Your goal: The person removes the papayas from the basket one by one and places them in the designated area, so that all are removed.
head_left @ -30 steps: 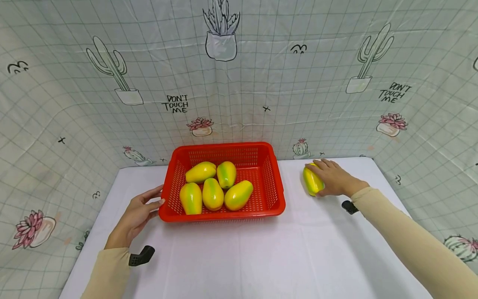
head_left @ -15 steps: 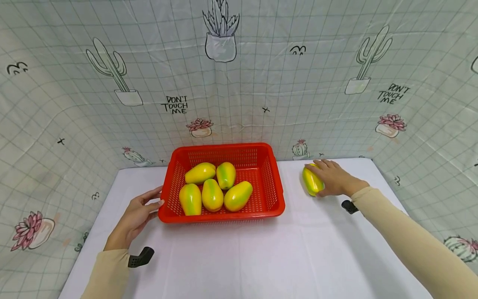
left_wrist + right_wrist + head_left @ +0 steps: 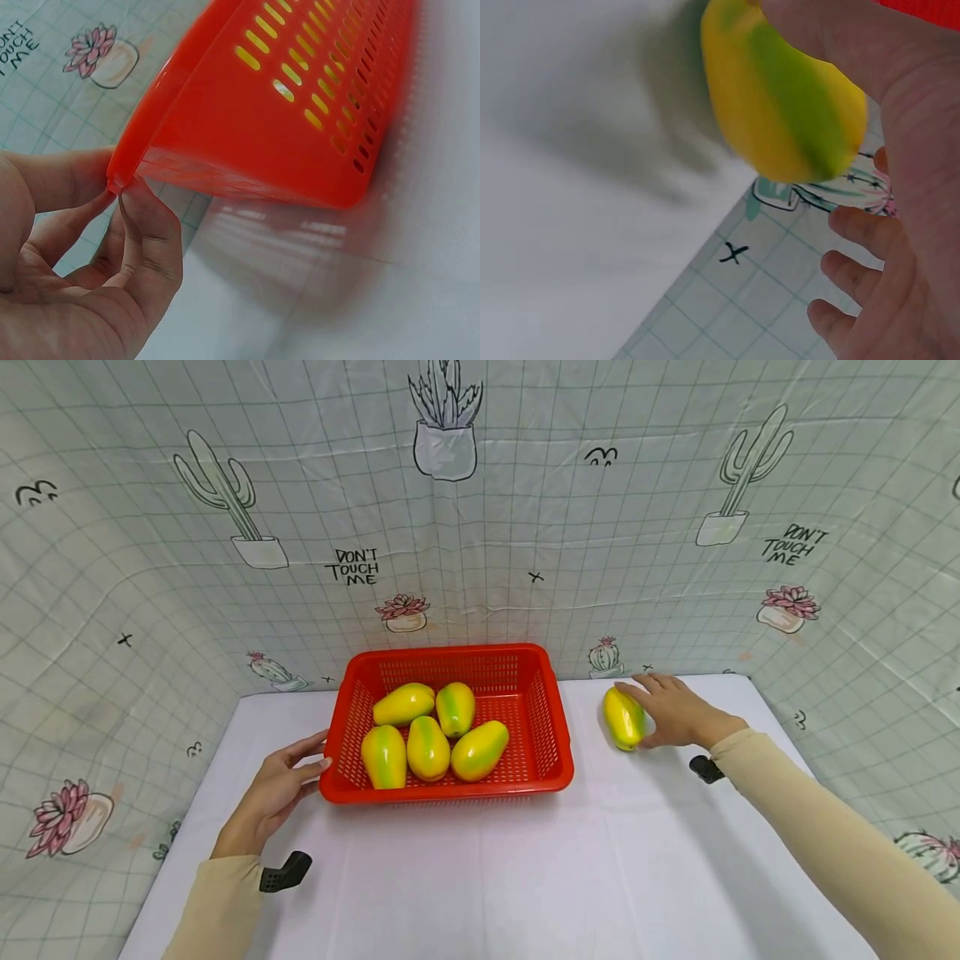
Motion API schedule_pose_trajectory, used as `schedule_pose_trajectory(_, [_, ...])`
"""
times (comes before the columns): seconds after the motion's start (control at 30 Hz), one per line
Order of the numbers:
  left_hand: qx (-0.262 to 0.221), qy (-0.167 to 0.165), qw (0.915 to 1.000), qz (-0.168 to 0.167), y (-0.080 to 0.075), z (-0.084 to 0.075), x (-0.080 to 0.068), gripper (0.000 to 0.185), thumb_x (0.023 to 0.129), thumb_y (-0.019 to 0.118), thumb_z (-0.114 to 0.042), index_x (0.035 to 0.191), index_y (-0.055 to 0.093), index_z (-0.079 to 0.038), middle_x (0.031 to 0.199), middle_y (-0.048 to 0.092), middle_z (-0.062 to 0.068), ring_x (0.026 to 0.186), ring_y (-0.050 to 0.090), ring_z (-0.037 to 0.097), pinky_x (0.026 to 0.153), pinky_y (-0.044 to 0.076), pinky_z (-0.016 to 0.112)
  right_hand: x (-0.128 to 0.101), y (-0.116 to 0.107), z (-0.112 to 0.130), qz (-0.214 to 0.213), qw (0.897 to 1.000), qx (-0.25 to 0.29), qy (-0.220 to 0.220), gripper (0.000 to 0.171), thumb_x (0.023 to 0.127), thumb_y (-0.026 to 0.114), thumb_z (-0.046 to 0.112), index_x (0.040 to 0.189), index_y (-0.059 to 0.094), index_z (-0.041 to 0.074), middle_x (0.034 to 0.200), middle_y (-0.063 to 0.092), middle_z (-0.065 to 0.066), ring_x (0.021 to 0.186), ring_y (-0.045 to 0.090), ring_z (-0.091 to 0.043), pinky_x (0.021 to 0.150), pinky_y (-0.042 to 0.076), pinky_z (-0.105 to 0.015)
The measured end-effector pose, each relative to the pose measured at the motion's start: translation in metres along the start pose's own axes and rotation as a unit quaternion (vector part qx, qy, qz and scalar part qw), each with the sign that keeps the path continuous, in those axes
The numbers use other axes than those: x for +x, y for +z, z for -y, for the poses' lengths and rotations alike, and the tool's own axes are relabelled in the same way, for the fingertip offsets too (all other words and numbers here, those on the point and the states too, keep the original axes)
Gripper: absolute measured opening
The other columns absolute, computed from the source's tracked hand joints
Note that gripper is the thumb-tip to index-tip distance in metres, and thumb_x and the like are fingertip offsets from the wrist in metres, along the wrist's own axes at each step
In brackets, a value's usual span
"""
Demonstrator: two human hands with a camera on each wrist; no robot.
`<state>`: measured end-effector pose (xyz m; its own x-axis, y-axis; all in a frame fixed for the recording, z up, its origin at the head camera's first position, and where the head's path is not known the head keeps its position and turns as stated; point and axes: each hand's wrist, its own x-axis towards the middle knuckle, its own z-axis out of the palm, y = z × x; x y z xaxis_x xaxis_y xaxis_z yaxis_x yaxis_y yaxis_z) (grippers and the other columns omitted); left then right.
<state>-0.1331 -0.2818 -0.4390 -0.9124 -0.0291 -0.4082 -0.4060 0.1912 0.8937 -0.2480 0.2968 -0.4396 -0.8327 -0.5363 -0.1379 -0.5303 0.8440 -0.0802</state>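
Observation:
At the basket's left end, my left hand [image 3: 272, 789] pinches the rim of a red plastic basket [image 3: 450, 794] between thumb and fingers. In the left wrist view, the thumb and fingers [image 3: 154, 232] meet at the rim of the basket [image 3: 247, 142]. My right hand [image 3: 678, 714] is spread at the right side of a single yellow-green papaya-like fruit [image 3: 623, 718] on the table. Seen from the right wrist, the thumb overlaps this fruit [image 3: 780, 97], while the other fingers [image 3: 855, 274] stand apart from it, loosely bent.
Several similar yellow-green fruits [image 3: 427, 749] lie in the left and middle of the basket; its perforated floor [image 3: 525, 735] shows at the right. A white cloth covers the table [image 3: 480, 877]. Patterned fabric walls [image 3: 495, 527] rise behind and at both sides.
My right hand has loosened and opened slightly away from the fruit, more of which now shows; the fruit has shifted a little left. My left hand stays on the basket rim.

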Motion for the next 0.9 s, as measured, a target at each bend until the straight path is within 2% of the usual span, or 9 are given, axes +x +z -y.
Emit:
schedule_pose_trajectory(0.37, [0.002,0.000,1.0000,-0.003,0.000,0.000,-0.001,0.065,0.109,0.058,-0.014,0.167,0.030,-0.009,0.163,0.031,0.023,0.110,0.057,0.014,0.085,0.057,0.018,0.007,-0.026,0.015,-0.019,1.000,-0.016,0.002,0.102,0.080,0.093,0.037,0.161,0.038,0.006,0.160,0.037,-0.032,0.145,0.034,-0.056,0.120,0.025,-0.073])
schedule_pose_trajectory(0.7, [-0.001,0.002,1.0000,-0.002,-0.001,0.002,0.000,0.065,0.109,0.059,-0.013,0.167,0.030,-0.009,0.162,0.031,0.023,0.109,0.057,0.013,0.086,0.057,0.018,0.018,-0.050,0.044,-0.053,0.997,-0.040,-0.044,0.098,0.081,0.093,0.032,0.160,0.040,0.005,0.161,0.039,-0.029,0.147,0.036,-0.052,0.121,0.028,-0.069])
schedule_pose_trajectory(0.9, [0.002,0.001,1.0000,-0.006,0.001,0.000,0.000,0.065,0.109,0.059,-0.014,0.167,0.031,-0.010,0.162,0.031,0.023,0.113,0.056,0.017,0.085,0.057,0.018,0.029,-0.059,0.058,-0.062,0.995,-0.040,-0.065,0.096,0.083,0.092,0.033,0.160,0.040,0.006,0.160,0.040,-0.028,0.148,0.035,-0.049,0.122,0.026,-0.068])
